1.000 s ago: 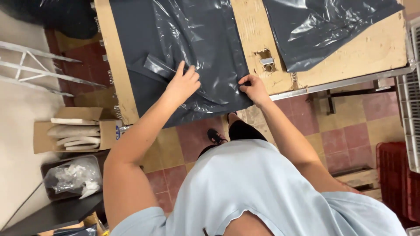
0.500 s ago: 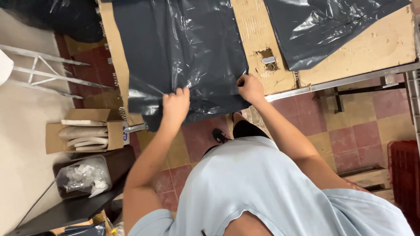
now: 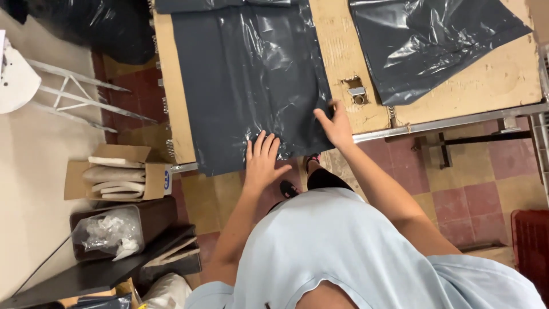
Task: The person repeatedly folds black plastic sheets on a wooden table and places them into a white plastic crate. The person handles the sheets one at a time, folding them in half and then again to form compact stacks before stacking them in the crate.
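Left hand (image 3: 264, 162): flat, palm down, fingers spread apart, pressed on the near hanging edge of the dark grey plastic sheet (image 3: 251, 80). Nothing clamped in it.
Right hand (image 3: 334, 125): at the sheet's near right corner, fingers extended and loosely apart, fingertips touching the sheet's right edge. Whether it pinches the plastic cannot be told.
Hand spacing: the two hands are apart, both on the same near edge of the sheet, left one lower.
Sheet position: spread flat on the bench (image 3: 343, 51), running away from both hands; its near edge droops over the bench front, under the left palm. Surface creased and glossy.
Bench: bare brown board, worn; shows as a strip beyond the right hand's fingers.
Cut-out: a small rough hole with a metal fitting (image 3: 357, 94) sits in the board just beyond the right hand, apart from the sheet.
Second sheet (image 3: 429, 40): same dark plastic, crumpled, lying on the bench well to the right of the right hand, not touching the first sheet.
Left of left hand, on the floor: open cardboard box (image 3: 114, 174) holding pale folded items.
Below that box: dark bin (image 3: 117, 229) with clear crumpled plastic inside.
Floor (image 3: 474, 194): red and yellowish tiles, visible under the right forearm.
Body: pale blue shirt (image 3: 354, 257) fills the lower view, both forearms bare.
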